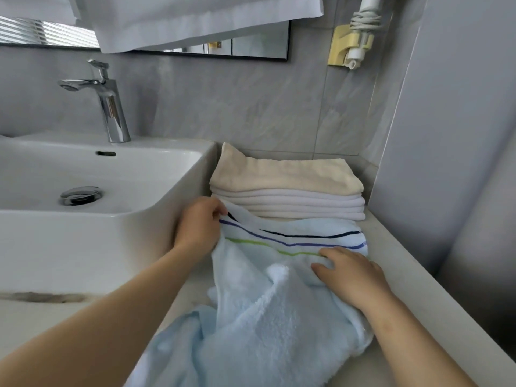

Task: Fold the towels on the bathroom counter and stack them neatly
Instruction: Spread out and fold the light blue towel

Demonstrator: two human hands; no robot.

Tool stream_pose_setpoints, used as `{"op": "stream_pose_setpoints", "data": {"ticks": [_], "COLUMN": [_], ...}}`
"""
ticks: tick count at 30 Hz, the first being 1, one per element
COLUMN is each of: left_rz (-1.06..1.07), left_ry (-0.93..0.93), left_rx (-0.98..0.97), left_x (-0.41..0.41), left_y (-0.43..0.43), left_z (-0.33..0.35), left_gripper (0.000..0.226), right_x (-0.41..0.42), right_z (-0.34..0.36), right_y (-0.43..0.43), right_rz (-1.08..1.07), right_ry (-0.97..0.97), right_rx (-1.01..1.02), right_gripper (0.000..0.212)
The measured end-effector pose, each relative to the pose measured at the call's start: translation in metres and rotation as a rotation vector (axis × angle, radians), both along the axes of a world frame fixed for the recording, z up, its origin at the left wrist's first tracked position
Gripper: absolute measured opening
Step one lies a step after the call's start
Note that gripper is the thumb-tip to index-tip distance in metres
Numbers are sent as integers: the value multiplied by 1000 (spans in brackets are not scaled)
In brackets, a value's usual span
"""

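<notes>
A light blue towel (268, 311) with dark blue, purple and green stripes lies rumpled on the counter (396, 261), its near part trailing toward me. My left hand (199, 227) pinches the towel's far left corner at the striped end. My right hand (349, 273) grips a fold of the towel just below the green stripe. Behind the blue towel stands a neat stack of folded towels (290, 191): white ones below, a cream one on top, set against the back wall.
A white basin (92, 236) with a chrome tap (109, 104) and drain fills the left side, right beside the towels. A grey wall closes the right. White cloth (195, 18) hangs overhead; a hair dryer holder (351, 43) is on the wall.
</notes>
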State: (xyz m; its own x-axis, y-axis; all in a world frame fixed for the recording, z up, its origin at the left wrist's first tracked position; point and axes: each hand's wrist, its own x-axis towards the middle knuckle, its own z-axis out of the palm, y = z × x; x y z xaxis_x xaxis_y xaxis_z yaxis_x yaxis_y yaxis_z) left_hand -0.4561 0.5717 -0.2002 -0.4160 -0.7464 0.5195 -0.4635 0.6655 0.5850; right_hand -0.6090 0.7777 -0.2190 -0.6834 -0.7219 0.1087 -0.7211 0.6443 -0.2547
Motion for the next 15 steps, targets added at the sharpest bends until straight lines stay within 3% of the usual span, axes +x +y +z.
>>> {"op": "stream_pose_setpoints", "data": {"ticks": [3, 5, 7, 10, 15], "left_rz": [-23, -34, -79, -128, -243], "left_ry": [-516, -719, -689, -520, -292], "left_rx": [-115, -60, 46, 52, 5], "left_x": [-7, -11, -15, -6, 40], "left_y": [-8, -9, -4, 11, 52], "left_z": [-13, -12, -1, 16, 12], "left_gripper": [29, 29, 36, 46, 28], "right_x": [0, -1, -2, 2, 17], "right_z": [1, 2, 1, 1, 4], "right_y": [2, 3, 5, 6, 6], "right_rz": [14, 26, 29, 23, -21], "right_ry": [-23, -37, -48, -46, 20], "right_rx": [5, 1, -5, -65, -259], "right_gripper": [38, 39, 40, 40, 40]}}
